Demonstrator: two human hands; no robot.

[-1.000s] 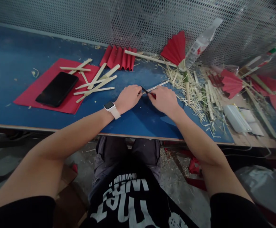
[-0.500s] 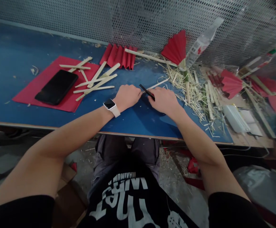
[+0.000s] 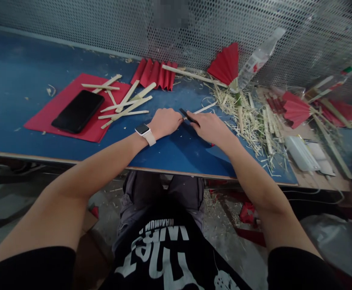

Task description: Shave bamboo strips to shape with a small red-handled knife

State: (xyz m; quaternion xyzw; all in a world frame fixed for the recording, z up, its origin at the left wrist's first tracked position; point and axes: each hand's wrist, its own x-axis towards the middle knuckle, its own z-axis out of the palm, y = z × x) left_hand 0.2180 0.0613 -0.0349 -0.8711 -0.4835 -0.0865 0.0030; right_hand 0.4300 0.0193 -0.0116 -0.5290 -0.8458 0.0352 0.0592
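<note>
My left hand (image 3: 167, 121), with a watch (image 3: 142, 129) on the wrist, is closed on one end of a thin pale bamboo strip (image 3: 205, 108). The strip runs on to the right, past the fingers of my right hand (image 3: 209, 127). That hand is wrapped round a knife, whose dark blade (image 3: 184, 112) sticks out toward my left hand and crosses the strip. Most of the knife's handle is hidden in the palm. Several cut bamboo strips (image 3: 130, 105) lie crossed to the left, partly on a red paper sheet (image 3: 42, 117).
A black phone (image 3: 78, 110) rests on the red sheet. Pleated red paper (image 3: 154, 74), a red fan (image 3: 225, 64) and a plastic bottle (image 3: 260, 56) stand by the mesh screen (image 3: 103, 28). Bamboo shavings (image 3: 242, 117) are heaped at right, near a white device (image 3: 302, 153).
The knife blade has turned slightly and shifted a little right along the strip, together with my right hand. My left hand stays closed on the strip. The whole view has shifted slightly.
</note>
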